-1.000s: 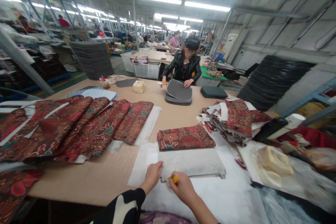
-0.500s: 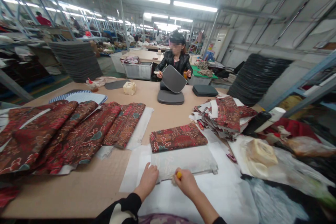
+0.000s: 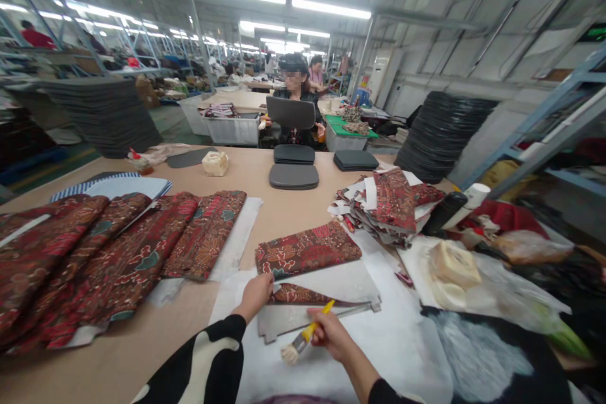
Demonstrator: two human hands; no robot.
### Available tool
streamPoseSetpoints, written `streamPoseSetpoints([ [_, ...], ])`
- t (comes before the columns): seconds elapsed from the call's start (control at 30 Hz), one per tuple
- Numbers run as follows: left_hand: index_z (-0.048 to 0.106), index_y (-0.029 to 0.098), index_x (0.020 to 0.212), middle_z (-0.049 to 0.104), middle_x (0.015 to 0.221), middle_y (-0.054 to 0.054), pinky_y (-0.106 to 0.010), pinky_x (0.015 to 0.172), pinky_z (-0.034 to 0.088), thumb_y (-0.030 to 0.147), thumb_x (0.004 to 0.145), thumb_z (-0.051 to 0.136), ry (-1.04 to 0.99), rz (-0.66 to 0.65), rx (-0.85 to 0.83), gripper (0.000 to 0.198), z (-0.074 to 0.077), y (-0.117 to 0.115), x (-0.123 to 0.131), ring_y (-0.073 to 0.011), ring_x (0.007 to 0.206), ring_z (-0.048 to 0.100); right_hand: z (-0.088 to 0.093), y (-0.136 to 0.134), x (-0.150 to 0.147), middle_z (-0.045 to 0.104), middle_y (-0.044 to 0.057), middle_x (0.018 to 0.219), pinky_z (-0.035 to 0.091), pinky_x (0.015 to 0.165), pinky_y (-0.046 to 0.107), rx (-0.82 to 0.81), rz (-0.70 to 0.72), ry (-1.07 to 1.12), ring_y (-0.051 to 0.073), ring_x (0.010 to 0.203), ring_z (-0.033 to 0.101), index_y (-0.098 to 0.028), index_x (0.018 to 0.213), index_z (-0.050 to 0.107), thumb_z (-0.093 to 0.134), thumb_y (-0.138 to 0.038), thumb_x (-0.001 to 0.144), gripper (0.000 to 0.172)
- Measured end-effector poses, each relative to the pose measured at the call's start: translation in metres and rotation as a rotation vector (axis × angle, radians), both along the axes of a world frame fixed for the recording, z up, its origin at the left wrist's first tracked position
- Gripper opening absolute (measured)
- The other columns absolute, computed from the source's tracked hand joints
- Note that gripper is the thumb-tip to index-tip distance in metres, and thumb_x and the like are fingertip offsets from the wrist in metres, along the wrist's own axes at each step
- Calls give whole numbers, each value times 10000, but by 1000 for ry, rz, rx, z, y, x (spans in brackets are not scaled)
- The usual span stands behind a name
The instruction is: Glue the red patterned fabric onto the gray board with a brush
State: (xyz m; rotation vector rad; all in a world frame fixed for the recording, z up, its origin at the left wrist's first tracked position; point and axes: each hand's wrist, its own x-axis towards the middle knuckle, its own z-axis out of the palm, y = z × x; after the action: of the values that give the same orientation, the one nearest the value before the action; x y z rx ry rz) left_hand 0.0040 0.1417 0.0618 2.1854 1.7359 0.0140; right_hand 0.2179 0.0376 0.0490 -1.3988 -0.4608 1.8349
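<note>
Comparing with the earlier pictures — view: the head camera is swinging, so the whole table (image 3: pixel 142 353) is sliding left in the picture.
Co-worker: the person across the table is now holding a grey panel (image 3: pixel 290 112) upright in front of the chest; a moment ago it was tilted over the grey stack (image 3: pixel 293 175).
Work piece: the stiff grey board (image 3: pixel 303 319) is lying on white paper (image 3: pixel 379 353) just in front of the person, and patterned red fabric (image 3: pixel 296 295) is now showing folded over its far edge.
Left hand (image 3: pixel 257 295): pinching that fabric edge, fingers closed on it.
Right hand (image 3: pixel 331 333): gripping a yellow-handled brush (image 3: pixel 303 338), now lifted clear with bristles pointing down-left over the paper.
Judgement: gluing of this edge seems finished and folding is beginning.
Hard to make out: glue on the board; the brush tip's contact; the clutter at right, blurred.
</note>
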Motion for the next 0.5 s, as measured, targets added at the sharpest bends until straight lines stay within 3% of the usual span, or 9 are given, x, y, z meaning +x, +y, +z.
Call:
streamPoseSetpoints([
  [0.17,547,233,930,674,970,-37,-250,687,395,285,850,321,-55,220,36,246,4,33,-6,-156,891,610,-1,-1,90,286,-124,310,384,434,193,-30,-581,-52,62,349,369,-223,574,334,639,-393,605,351],
  [0.27,552,230,954,678,965,-58,-262,660,397,286,853,300,-67,335,33,278,2,44,-11,-172,869,620,5,-6,111,316,-133,332,427,473,215,54,-813,-238,71,354,383,-223,654,397,592,-356,626,238],
  [0.33,560,235,963,682,961,-61,-267,647,399,282,847,305,-77,379,28,284,-1,49,-13,-180,861,624,7,-10,88,351,-135,356,415,459,226,163,-714,-378,88,362,396,-218,781,462,567,-345,630,223],
  [0.43,578,226,952,691,930,-66,-269,631,406,285,836,328,-97,408,24,282,-4,54,-13,-189,839,630,8,-11,28,441,-94,428,385,453,229,369,-240,-527,110,412,453,-205,820,505,526,-349,672,207],
  [0.5,581,218,964,692,927,-67,-267,641,416,297,841,327,-114,414,40,293,-4,54,-13,-186,840,630,9,-11,2,496,-64,497,386,491,230,495,68,-627,116,469,493,-209,791,530,493,-340,711,158],
])
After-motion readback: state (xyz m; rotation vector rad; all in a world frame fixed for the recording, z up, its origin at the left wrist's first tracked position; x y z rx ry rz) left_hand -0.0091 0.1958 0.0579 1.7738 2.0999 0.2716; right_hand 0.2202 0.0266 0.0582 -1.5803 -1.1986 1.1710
